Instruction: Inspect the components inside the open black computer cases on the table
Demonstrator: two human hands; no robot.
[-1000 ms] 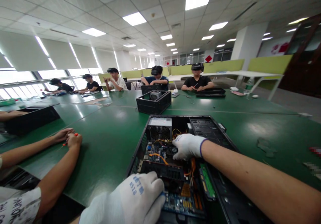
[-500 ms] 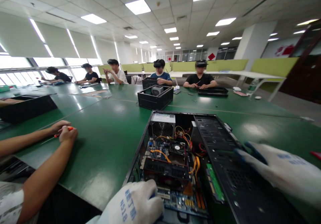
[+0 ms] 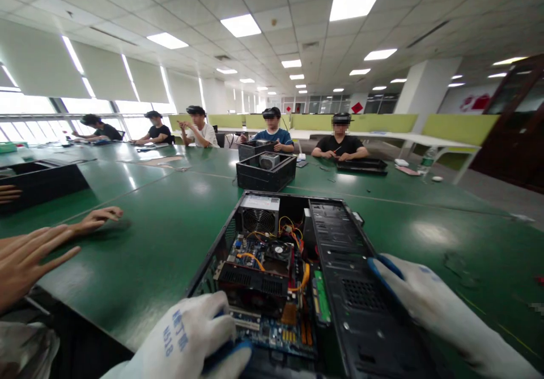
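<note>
Case (image 3: pixel 357 316) on worktop (image 3: pixel 144 243), open side up, between the hands; long axis seems to run away from wearer. Left hand (image 3: pixel 191 333): curled at near-left rim. Right hand (image 3: pixel 414 288): against right edge. Grip of either: cannot tell.

Computer case (image 3: pixel 355 316): on the table (image 3: pixel 425 209) before you.
Power supply (image 3: pixel 260 216): in the case's far left corner.
Motherboard (image 3: pixel 283 333): in the case, before the power supply.
Graphics card (image 3: pixel 253 289): on the motherboard, nearer you than the fan (image 3: pixel 279 250).
Your left hand (image 3: pixel 198 328): at the case's near left.
Your right hand (image 3: pixel 410 285): at its right edge.
Second case (image 3: pixel 266 178): beyond yours.
</note>
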